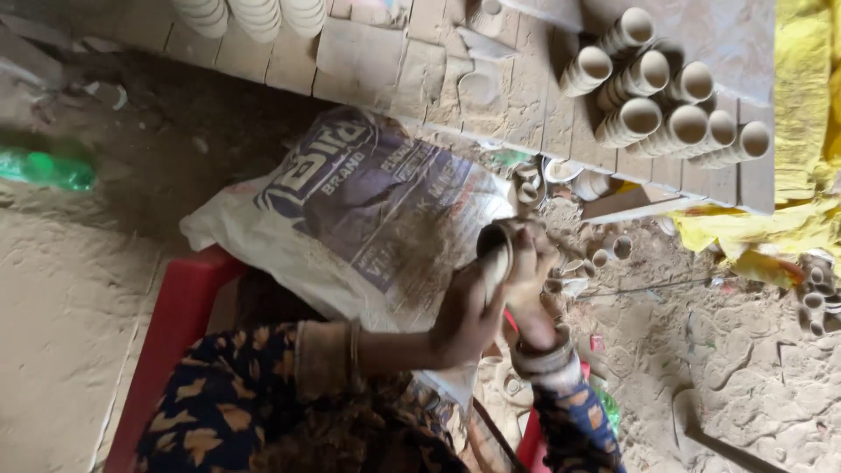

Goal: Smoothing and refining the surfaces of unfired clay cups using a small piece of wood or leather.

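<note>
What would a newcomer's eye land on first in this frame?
Probably the two hands at centre: the left hand and right hand together grip a small clay cup. Behind them lies a printed sack over a red chair, and stacked clay cups rest on boards at upper right.

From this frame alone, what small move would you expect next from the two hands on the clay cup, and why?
Probably a small turn of the clay cup. Left hand grips its body and right hand presses near its rim, above the printed sack. Stacked finished cups lie on the boards beyond, so it looks like finishing by hand.
</note>
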